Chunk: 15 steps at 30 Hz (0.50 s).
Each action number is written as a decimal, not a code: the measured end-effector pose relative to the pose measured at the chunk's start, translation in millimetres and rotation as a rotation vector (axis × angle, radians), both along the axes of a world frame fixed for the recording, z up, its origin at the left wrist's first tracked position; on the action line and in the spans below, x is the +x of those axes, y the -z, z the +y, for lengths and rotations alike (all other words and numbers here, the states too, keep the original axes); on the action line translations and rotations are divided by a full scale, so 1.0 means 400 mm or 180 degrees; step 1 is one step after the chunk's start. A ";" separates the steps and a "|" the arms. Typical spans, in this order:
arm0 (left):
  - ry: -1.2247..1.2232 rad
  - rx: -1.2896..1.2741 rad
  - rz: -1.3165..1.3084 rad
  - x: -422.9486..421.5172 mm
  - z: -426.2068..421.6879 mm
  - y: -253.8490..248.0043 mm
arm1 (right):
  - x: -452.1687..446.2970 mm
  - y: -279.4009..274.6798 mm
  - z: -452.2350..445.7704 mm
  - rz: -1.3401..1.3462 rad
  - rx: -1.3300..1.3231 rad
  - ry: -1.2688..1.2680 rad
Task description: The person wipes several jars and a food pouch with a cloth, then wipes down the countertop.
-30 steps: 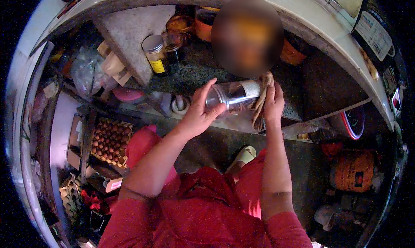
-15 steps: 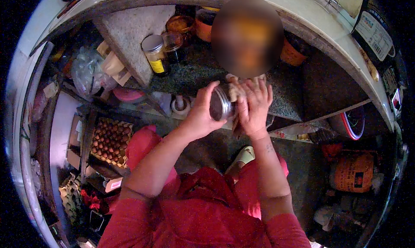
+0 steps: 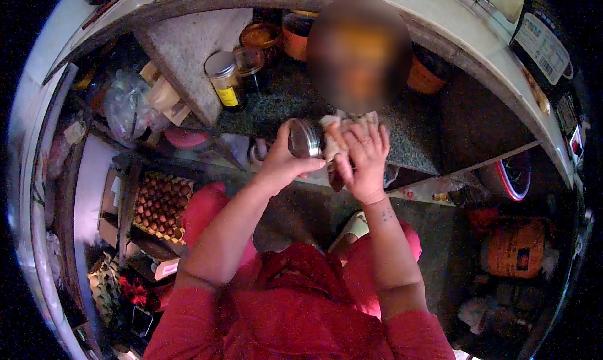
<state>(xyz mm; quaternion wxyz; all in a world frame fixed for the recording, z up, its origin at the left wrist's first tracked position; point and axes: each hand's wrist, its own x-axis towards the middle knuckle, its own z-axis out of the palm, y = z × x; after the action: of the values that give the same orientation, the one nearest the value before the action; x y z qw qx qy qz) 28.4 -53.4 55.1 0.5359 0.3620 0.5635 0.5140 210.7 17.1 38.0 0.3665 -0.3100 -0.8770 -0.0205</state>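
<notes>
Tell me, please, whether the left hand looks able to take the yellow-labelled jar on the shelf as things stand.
Probably not right now: the left hand is occupied, gripping the clear jar. If it were free, nothing visible seems to block its way to the yellow-labelled jar.

L hand [image 3: 275,168] curled in a C-shaped grip, fingers round the far side, thumb [image 3: 309,165] on the near side, pointing twd the R hand [image 3: 363,150]. R hand sits just right of L hand & slightly higher in view, back of hand up, fingers a bit spread & bent, its thumb on the side nearest L hand. Small gap btwn the two. L forearm [image 3: 233,231] slants in from below-left of its hand; R forearm [image 3: 397,253] runs steeper, from below-right of its hand. R wrist [image 3: 374,198] angled slightly left, w/ small dark marks [image 3: 387,215] just below. Both elbows bent.
</notes>
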 end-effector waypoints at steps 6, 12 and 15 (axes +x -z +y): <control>0.0167 0.0672 0.0854 -0.017 0.013 0.071 | 0.048 0.037 0.089 0.0634 -0.0119 0.0674; 0.0202 0.0624 0.1149 -0.015 0.006 0.051 | 0.036 0.037 0.112 0.0920 -0.0178 0.0808; 0.0210 0.0413 0.0839 -0.009 0.002 0.038 | 0.019 0.014 0.102 0.0898 -0.0132 0.0559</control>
<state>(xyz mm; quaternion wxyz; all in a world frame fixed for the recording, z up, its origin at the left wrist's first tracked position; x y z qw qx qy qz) 25.0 -52.5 40.0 0.4493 0.4786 0.5824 0.4794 218.2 57.7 32.6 0.4762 -0.3927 -0.7867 0.0095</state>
